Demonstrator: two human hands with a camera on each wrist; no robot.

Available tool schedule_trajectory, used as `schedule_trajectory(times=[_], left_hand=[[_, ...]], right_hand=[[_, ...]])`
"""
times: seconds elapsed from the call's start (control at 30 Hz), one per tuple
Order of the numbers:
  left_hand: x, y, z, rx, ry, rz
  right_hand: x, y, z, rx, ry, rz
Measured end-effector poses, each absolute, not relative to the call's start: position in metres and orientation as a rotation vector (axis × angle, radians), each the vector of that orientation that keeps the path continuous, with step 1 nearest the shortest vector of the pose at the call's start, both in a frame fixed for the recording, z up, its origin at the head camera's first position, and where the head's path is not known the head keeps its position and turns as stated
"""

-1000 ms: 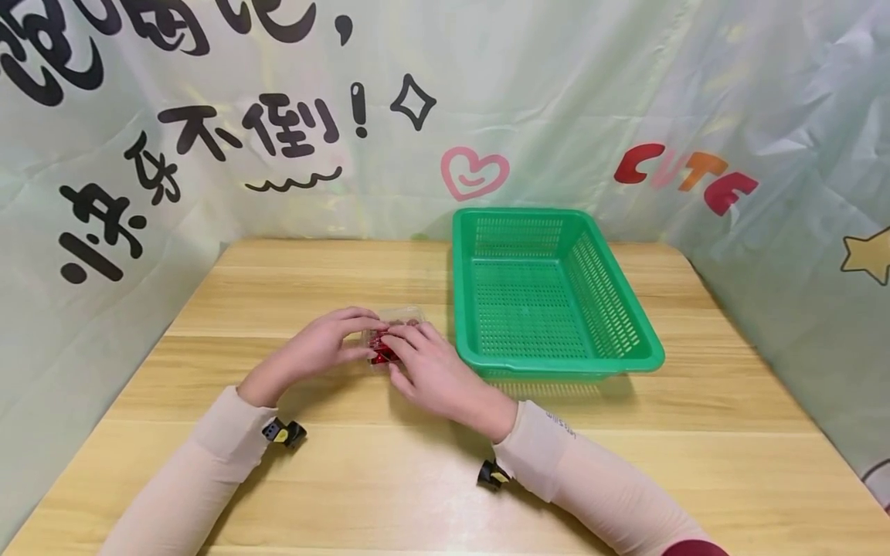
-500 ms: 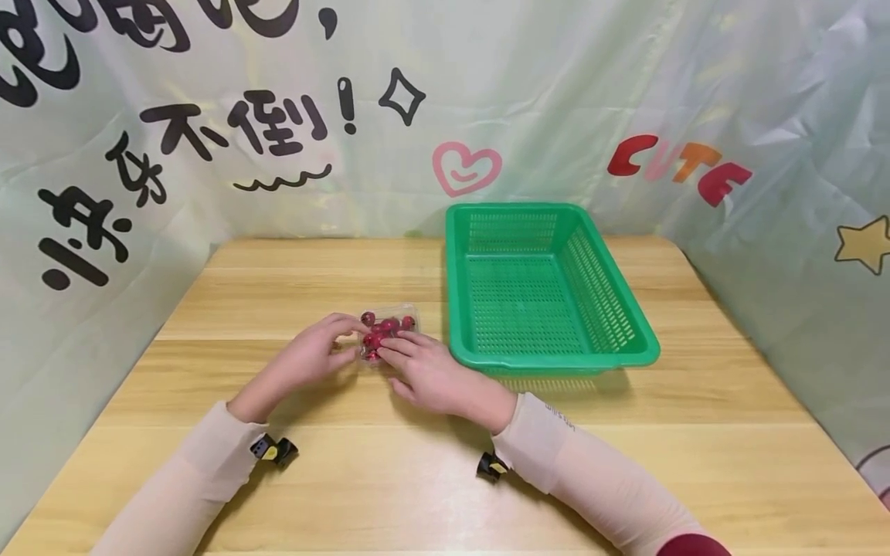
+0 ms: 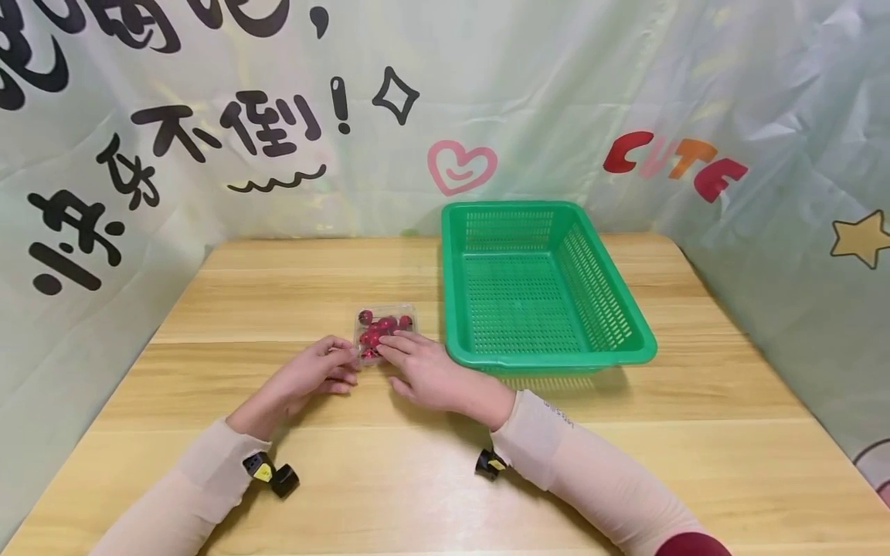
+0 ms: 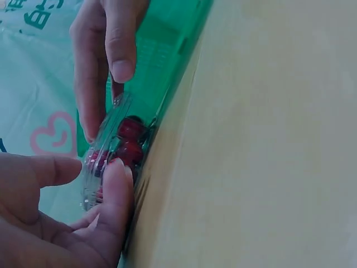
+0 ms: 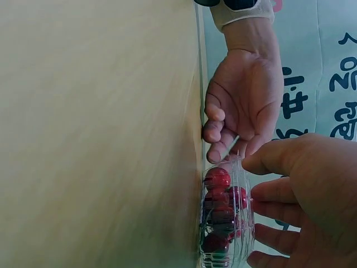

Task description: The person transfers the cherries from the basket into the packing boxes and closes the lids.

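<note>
A clear plastic box [image 3: 386, 309] with a lid lies on the table, several round, dark red cherry-like fruits [image 3: 371, 337] inside it. At its near left corner my left hand [image 3: 316, 372] pinches the edge between thumb and forefinger, the other fingers curled below. The left wrist view shows the thumb along the box's side, close to the fruits. My right hand [image 3: 434, 374] rests on the lid from the right, its fingers [image 5: 276, 211] nearly straight along the plastic, covering part of the box.
A green plastic basket [image 3: 455, 309] with slotted walls stands just right of the box, close to my right forearm. The wooden table [image 3: 389, 479] runs back to a printed cloth backdrop [image 3: 542, 100]. A small black camera sits at each wrist.
My left hand has drawn back from over the lid to the box's near left corner. The right hand has shifted slightly off the fruits, so more of the box shows.
</note>
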State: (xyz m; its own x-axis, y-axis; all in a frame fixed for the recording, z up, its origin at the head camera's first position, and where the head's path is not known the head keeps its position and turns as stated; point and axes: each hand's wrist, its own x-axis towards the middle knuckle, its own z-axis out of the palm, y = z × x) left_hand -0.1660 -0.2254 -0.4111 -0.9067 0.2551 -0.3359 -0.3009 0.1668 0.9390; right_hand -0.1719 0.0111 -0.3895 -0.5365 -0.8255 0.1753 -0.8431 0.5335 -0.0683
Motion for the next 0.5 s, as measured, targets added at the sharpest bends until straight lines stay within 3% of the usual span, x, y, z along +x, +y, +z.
schedule_trajectory(times=[0.5], left_hand=[[-0.1673, -0.2231, -0.4207, -0.085, 1.706, 2.013]], right_hand=[[-0.1708, 0.0098, -0.3893, 1.432, -2.716, 0.132]])
